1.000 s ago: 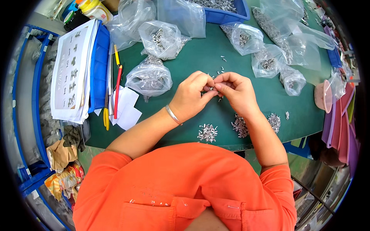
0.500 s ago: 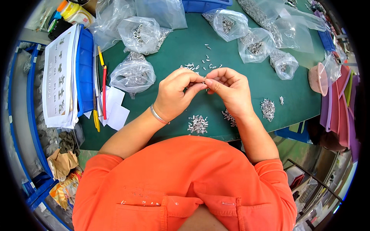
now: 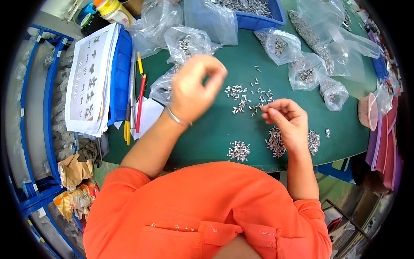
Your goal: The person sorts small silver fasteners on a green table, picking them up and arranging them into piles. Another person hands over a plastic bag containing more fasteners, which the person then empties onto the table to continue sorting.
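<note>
My left hand (image 3: pixel 196 88) is raised over the left side of the green table, in front of clear plastic bags. Its fingers are bent and smeared by motion, so their grip is unclear. Lower and to the right, my right hand (image 3: pixel 292 124) is closed in a pinch, thumb against fingers. Whatever is in that pinch is too small to make out. Loose small silver metal parts (image 3: pixel 240 98) lie scattered just left of its fingertips. Closer to me are a heap of short metal pieces (image 3: pixel 238 151), a darker heap (image 3: pixel 275 142) beside my right wrist, and another heap (image 3: pixel 314 143) beyond it.
Open bags of metal parts (image 3: pixel 307 71) stand at the back right, and a blue bin (image 3: pixel 258 20) of rings at the back. On the left are a blue tray with printed sheets (image 3: pixel 92 82), a red pencil (image 3: pixel 141 103) and yellow-handled scissors (image 3: pixel 127 131). A pink cup (image 3: pixel 368 112) stands at the right edge.
My hands were together at the fingertips over the scattered parts; now they are apart. The left has moved up and left toward the bags, the right to the right and nearer. The view has shifted.
</note>
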A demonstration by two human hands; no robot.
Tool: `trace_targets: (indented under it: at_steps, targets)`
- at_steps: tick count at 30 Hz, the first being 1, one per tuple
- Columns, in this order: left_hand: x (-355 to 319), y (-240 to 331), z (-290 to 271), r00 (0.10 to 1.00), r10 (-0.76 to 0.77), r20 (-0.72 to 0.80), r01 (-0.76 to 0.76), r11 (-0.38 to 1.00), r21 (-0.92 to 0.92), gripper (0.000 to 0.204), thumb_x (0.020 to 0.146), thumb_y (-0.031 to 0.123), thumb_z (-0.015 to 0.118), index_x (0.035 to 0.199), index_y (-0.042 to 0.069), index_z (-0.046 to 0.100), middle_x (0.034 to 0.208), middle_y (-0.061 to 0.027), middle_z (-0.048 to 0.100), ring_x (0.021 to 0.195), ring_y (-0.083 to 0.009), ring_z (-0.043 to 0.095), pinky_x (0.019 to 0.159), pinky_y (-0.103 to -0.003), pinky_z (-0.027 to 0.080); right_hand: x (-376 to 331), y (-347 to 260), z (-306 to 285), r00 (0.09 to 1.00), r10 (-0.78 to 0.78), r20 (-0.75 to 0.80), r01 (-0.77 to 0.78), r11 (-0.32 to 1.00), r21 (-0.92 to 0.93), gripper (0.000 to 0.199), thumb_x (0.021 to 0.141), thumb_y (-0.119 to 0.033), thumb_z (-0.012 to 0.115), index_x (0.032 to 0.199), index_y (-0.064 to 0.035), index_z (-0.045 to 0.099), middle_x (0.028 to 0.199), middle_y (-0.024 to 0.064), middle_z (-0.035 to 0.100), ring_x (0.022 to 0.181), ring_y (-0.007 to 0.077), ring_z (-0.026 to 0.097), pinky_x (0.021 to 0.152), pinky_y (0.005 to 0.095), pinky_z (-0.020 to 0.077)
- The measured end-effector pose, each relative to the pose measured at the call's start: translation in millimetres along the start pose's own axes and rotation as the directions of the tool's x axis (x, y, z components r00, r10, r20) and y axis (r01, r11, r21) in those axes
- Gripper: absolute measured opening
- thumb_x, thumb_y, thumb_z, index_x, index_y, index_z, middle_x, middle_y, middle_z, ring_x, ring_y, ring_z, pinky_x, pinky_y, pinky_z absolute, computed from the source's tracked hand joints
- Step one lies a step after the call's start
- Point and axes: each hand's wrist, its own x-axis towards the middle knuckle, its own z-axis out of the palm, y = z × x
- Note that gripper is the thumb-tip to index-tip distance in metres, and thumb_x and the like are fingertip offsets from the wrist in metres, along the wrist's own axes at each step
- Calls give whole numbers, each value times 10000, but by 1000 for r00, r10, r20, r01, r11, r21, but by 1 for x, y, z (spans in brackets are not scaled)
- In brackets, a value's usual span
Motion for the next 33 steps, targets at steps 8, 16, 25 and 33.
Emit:
trace_targets:
  at_steps: [8, 16, 25, 33]
  targets:
    - [34, -70, -37, 942, -310, 132, 190, 812, 551, 139, 861, 124, 690, 955, 27, 720, 854, -134, 719, 787, -263, 705, 744, -342, 545, -4, 5, -14, 988, -118, -102, 101, 982, -161, 79, 920, -2, 639, 996, 13, 654, 932, 67, 714, 814, 102, 654, 715, 239, 524]
    - [-10, 4, 23, 930, -36, 365, -11, 992, 126, 161, 777, 45, 746, 912, 18, 662, 931, -131, 642, 865, -323, 636, 775, -388, 518, 14, 10, -15, 858, -367, 360, 512, 546, -663, 150, 826, 16, 644, 972, -15, 648, 1035, 151, 694, 988, 351, 647, 849, 412, 527]
    - [-35, 5, 43, 875, -183, 448, 217, 976, -25, 132, 795, -29, 710, 916, -1, 666, 916, -114, 628, 761, -252, 640, 672, -334, 517, 83, 12, 4, 781, -486, 391, 592, 379, -711, 102, 767, 10, 639, 857, -37, 649, 828, 125, 663, 838, 344, 624, 739, 442, 513]
    - [-36, 6, 35, 885, -188, 426, 210, 978, -5, 106, 803, -42, 688, 896, 7, 672, 875, -97, 632, 737, -238, 628, 659, -317, 508, 84, 12, -2, 840, -423, 340, 522, 458, -720, 138, 743, 37, 622, 857, -40, 638, 838, 130, 619, 826, 353, 621, 705, 438, 512]
